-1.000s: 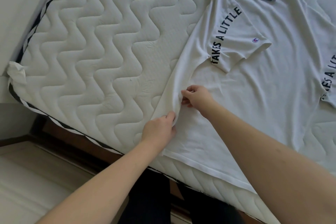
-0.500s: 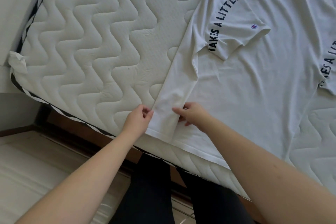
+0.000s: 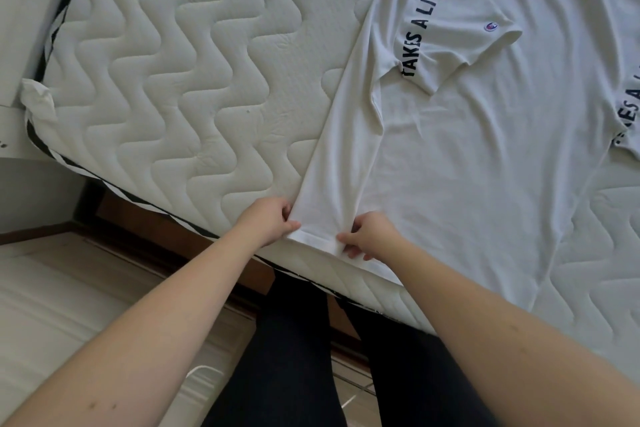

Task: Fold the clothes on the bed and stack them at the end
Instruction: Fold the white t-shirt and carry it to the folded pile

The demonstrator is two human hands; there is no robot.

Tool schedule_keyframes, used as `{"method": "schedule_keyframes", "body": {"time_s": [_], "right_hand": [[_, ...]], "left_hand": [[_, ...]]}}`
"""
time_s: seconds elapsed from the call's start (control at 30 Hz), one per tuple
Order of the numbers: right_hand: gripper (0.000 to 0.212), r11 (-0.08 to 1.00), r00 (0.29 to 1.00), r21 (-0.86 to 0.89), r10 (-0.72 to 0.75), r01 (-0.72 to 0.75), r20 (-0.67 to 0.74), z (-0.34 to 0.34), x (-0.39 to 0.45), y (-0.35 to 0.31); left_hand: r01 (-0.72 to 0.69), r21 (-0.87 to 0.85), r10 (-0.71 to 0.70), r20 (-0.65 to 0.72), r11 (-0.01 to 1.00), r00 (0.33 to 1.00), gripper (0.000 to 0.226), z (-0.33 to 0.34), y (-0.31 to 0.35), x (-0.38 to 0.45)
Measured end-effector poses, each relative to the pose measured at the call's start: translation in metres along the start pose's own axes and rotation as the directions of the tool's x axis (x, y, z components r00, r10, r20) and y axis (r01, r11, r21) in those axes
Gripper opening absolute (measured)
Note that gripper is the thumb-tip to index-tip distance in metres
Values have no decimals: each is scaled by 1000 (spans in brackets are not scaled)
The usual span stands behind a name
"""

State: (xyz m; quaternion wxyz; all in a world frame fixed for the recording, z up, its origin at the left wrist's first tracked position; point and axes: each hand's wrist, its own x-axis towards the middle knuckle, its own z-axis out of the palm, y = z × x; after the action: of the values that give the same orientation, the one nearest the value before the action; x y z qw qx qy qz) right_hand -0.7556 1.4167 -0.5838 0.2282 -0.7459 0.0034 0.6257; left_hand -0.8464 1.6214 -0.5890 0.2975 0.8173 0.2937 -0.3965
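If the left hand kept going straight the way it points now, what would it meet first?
The left hand points right along the shirt hem it pinches. Going on, it would likely meet the right hand first, which pinches the same folded strip of hem; only cloth lies between them.

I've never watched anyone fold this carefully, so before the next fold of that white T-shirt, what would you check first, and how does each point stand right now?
1. Left hand grips the hem corner of the T-shirt: ok.
2. Right hand pinches the hem at the folded strip's inner edge: ok.
3. Left sleeve folded in over the body: ok.
4. Right sleeve folded in: cannot tell, partly out of frame.
5. Folded strip smooth: not ok, creases near the sleeve.
6. Hem fully on the mattress: not ok, it overhangs the edge.
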Motion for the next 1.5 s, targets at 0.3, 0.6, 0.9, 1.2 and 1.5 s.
{"method": "schedule_keyframes", "body": {"time_s": [0.3, 0.6, 0.9, 1.2, 1.5], "right_hand": [[42, 932, 991, -354, 107, -74, 75, -22, -8, -19], [31, 754, 835, 571, 54, 326, -548, -171, 16, -45], [58, 546, 759, 720, 214, 428, -614, -260, 62, -95], [36, 606, 550, 476, 74, 637, -832, -303, 47, -101], [64, 926, 282, 84, -25, 369, -959, -261, 52, -100]], "left_hand": [[23, 231, -37, 57, 973, 998, 43, -16, 12, 4], [-357, 29, 350, -283, 934, 893, 19, -92, 121, 58], [-294, 149, 326, -298, 944, 897, 51, -128, 220, 129], [-520, 21, 518, -136, 854, 845, 17, -164, 255, 162], [-470, 146, 487, -392, 870, 780, 41, -273, 296, 256]]}}
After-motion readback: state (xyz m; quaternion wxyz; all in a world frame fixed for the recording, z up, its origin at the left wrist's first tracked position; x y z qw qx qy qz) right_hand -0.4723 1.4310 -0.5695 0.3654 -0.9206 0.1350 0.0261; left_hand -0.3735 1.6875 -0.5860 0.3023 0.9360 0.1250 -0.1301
